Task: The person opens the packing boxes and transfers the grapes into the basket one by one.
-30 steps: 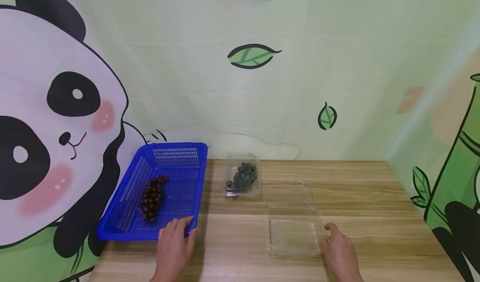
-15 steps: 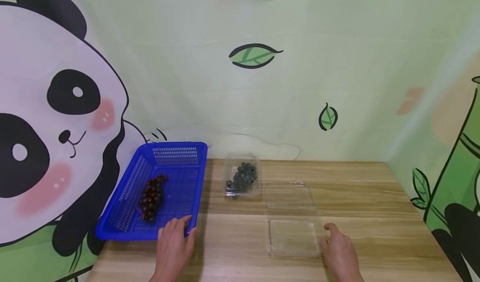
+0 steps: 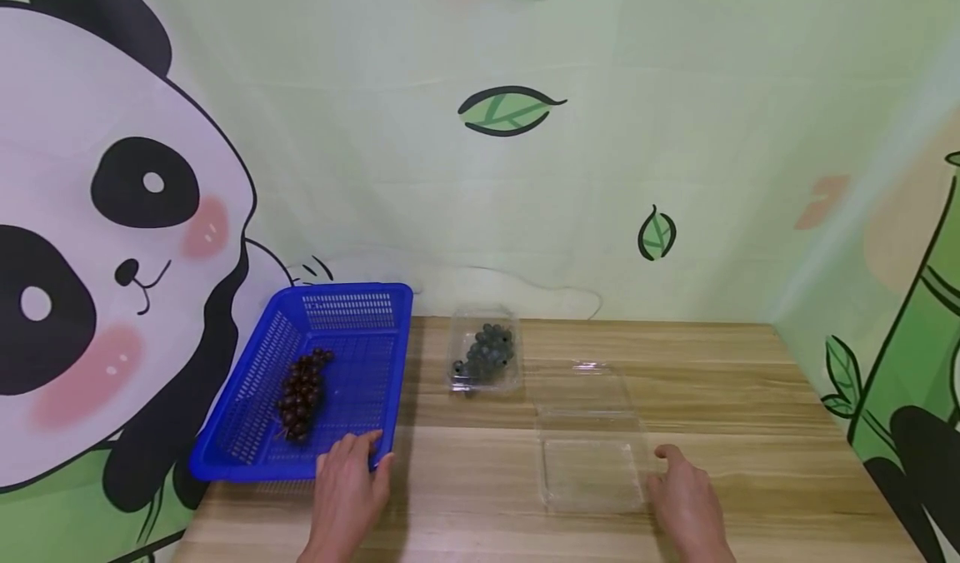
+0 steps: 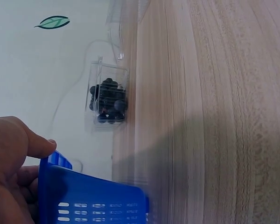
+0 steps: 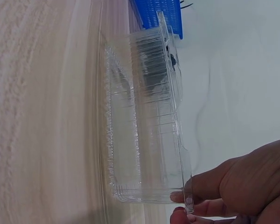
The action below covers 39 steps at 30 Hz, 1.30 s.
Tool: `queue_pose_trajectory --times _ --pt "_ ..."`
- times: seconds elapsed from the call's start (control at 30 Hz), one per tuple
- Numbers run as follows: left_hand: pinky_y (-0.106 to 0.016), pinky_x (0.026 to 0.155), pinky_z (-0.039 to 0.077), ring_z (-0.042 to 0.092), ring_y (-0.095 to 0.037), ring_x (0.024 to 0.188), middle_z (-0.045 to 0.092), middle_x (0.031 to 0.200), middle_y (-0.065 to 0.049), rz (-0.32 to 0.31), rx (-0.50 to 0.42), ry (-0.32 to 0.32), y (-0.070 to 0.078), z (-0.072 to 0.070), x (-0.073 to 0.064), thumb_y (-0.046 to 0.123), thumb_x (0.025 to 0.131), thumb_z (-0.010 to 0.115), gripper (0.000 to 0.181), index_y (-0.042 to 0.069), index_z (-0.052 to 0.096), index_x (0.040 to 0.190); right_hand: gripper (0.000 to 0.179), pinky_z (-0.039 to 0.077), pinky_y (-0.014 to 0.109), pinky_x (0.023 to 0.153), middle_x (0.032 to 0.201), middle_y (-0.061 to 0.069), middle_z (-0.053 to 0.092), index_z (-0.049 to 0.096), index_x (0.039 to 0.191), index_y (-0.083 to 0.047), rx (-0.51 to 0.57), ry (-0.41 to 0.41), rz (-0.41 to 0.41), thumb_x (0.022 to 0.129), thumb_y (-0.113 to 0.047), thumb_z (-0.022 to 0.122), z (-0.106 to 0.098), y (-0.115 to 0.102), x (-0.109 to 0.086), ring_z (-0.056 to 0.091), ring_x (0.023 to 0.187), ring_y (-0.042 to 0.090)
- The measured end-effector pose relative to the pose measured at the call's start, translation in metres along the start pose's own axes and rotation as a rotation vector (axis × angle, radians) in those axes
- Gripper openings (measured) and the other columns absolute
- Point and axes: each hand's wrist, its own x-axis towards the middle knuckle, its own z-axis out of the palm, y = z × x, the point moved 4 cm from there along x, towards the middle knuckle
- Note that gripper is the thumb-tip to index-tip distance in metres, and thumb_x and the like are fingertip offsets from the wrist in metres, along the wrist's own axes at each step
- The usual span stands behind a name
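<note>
My left hand (image 3: pixel 347 490) grips the near right corner of a blue plastic basket (image 3: pixel 360 371), with its thumb on the outer side of the rim and its fingers inside. A bunch of dark red grapes (image 3: pixel 303 396) lies in that basket. My right hand (image 3: pixel 686 500) pinches the rim of an opened clear plastic clamshell box (image 3: pixel 592 473) at its right side; thumb and fingertips meet there in the right wrist view. The box's hinged lid (image 3: pixel 585 388) lies folded back, away from me. Nothing shows inside this box.
Behind and between the hands stands another clear plastic box (image 3: pixel 483 313), holding dark blue-black grapes (image 3: pixel 487 353). All of it rests on a wood-grain table (image 3: pixel 750 430). A printed panda backdrop (image 3: pixel 375 171) rises at the table's far edge.
The opened clear box and my right hand have shifted slightly to the right. My left hand keeps its grip on the basket, and the grapes lie as before.
</note>
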Motion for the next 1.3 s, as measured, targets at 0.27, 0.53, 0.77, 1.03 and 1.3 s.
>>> queue_pose_trajectory --times 0.27,0.53,0.77,1.03,1.3 --pt "-0.042 0.069 0.037 0.06 -0.031 0.081 0.063 0.085 -0.009 -0.019 0.003 -0.026 0.002 -0.001 -0.001 0.005 0.08 0.085 0.032 -0.004 0.073 0.108 0.044 0.05 0.052 0.063 0.068 0.003 0.06 0.058 0.129 0.009 -0.012 -0.003 0.002 0.088 -0.005 0.061 -0.008 0.011 0.004 0.059 0.068 0.028" --pt "-0.043 0.071 0.038 0.06 -0.032 0.082 0.063 0.085 -0.011 -0.038 -0.002 -0.034 0.002 -0.002 0.002 0.006 0.082 0.084 0.032 -0.006 0.072 0.109 0.043 0.051 0.057 0.064 0.086 0.022 0.07 0.058 0.128 0.01 -0.025 0.017 0.031 0.088 -0.007 0.06 -0.02 0.026 0.012 0.067 0.083 0.045" --pt "-0.044 0.07 0.039 0.061 -0.032 0.081 0.064 0.085 -0.01 -0.037 0.004 -0.035 0.003 -0.002 0.002 0.005 0.081 0.085 0.032 -0.005 0.073 0.109 0.043 0.05 0.058 0.064 0.095 0.031 0.069 0.056 0.129 0.01 -0.027 0.031 0.057 0.09 -0.008 0.056 -0.031 0.041 0.018 0.066 0.085 0.05" --pt "-0.043 0.069 0.039 0.061 -0.032 0.08 0.064 0.084 -0.01 -0.024 0.0 -0.027 0.004 -0.002 0.001 0.005 0.079 0.086 0.033 -0.005 0.073 0.107 0.039 0.049 0.064 0.073 0.105 0.04 0.064 0.056 0.123 0.014 -0.079 0.033 0.084 0.091 -0.008 0.056 -0.046 0.063 0.028 0.061 0.095 0.061" --pt "-0.043 0.068 0.038 0.06 -0.032 0.079 0.063 0.083 -0.009 -0.022 -0.005 -0.007 0.004 -0.002 0.001 0.004 0.078 0.086 0.032 -0.004 0.074 0.106 0.041 0.049 0.064 0.074 0.117 0.044 0.059 0.055 0.123 0.016 -0.147 0.001 0.143 0.092 -0.01 0.054 -0.061 0.086 0.042 0.059 0.097 0.063"
